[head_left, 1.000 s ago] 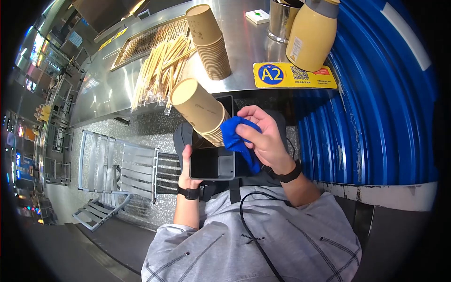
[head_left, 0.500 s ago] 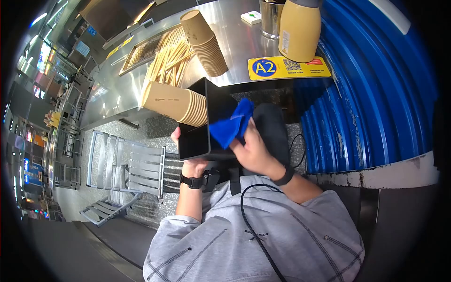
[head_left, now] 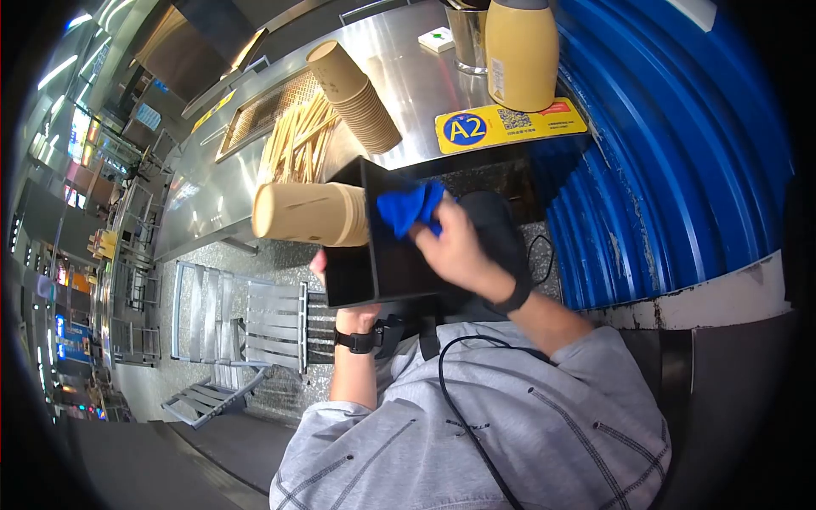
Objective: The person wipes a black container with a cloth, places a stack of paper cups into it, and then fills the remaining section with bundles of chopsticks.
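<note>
"Where's the black box?"

"At the centre of the frame, tilted over the person's lap, a stack of tan cups in it jutting toward the left."

"And the left hand?"

"Below and left of centre, gripping the box from underneath; most of its fingers are hidden."

"The right hand?"

"Just right of centre, fingers closed on a bunched blue cloth at the box's side."

"What's on the tabletop?"

"Toward the top, a second cup stack between wooden sticks and a yellow A2 sign; upper right, a yellow jug."
</note>
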Demonstrator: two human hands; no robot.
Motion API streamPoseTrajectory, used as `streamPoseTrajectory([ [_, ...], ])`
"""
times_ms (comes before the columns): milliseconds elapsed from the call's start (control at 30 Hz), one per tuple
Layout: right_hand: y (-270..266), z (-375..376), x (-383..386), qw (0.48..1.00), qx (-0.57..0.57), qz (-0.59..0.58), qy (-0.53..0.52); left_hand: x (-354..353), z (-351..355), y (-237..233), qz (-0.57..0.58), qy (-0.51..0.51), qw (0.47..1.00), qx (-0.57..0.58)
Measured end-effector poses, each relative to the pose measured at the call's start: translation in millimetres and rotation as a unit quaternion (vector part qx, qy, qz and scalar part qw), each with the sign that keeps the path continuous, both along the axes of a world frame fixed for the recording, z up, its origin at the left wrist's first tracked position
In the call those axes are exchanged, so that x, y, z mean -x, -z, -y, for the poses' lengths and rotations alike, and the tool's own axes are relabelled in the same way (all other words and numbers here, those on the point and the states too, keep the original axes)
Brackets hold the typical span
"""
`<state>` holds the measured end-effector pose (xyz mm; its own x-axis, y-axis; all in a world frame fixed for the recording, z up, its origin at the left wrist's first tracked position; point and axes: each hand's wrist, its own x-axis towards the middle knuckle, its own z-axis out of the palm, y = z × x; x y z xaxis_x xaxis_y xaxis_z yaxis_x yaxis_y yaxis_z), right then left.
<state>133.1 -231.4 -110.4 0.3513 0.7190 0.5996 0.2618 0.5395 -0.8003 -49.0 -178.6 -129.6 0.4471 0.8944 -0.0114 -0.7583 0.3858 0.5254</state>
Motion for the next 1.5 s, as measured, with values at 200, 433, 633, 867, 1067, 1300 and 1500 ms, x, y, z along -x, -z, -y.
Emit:
streamPoseTrajectory([
  [200, 23, 39, 7, 0.998, -0.017, 0.052, 0.011, 9, -1, 2, 0.010, -0.009, 1.000, -0.010],
  [433, 23, -27, -21, 0.987, 0.094, -0.132, -0.016, 0, 6, -3, -0.024, -0.018, 1.000, -0.006],
  [633, 37, 45, 12, 0.988, 0.105, -0.086, -0.068, 5, 0, -11, -0.003, -0.051, 0.999, 0.002],
  [867, 22, -14, -25, 0.985, 0.109, -0.137, -0.005, -6, 12, -5, 0.001, -0.016, 1.000, -0.013],
  [1067, 11, 14, -2, 0.990, 0.085, -0.101, -0.054, -11, 6, -19, 0.003, -0.072, 0.997, 0.004],
  [1300, 12, 56, 21, 0.992, 0.075, -0.098, -0.002, -7, 4, -17, -0.007, -0.030, 0.999, 0.023],
  [1500, -14, 42, 10, 0.999, 0.024, 0.015, 0.016, -9, -7, -5, -0.023, -0.048, 0.998, 0.029],
])
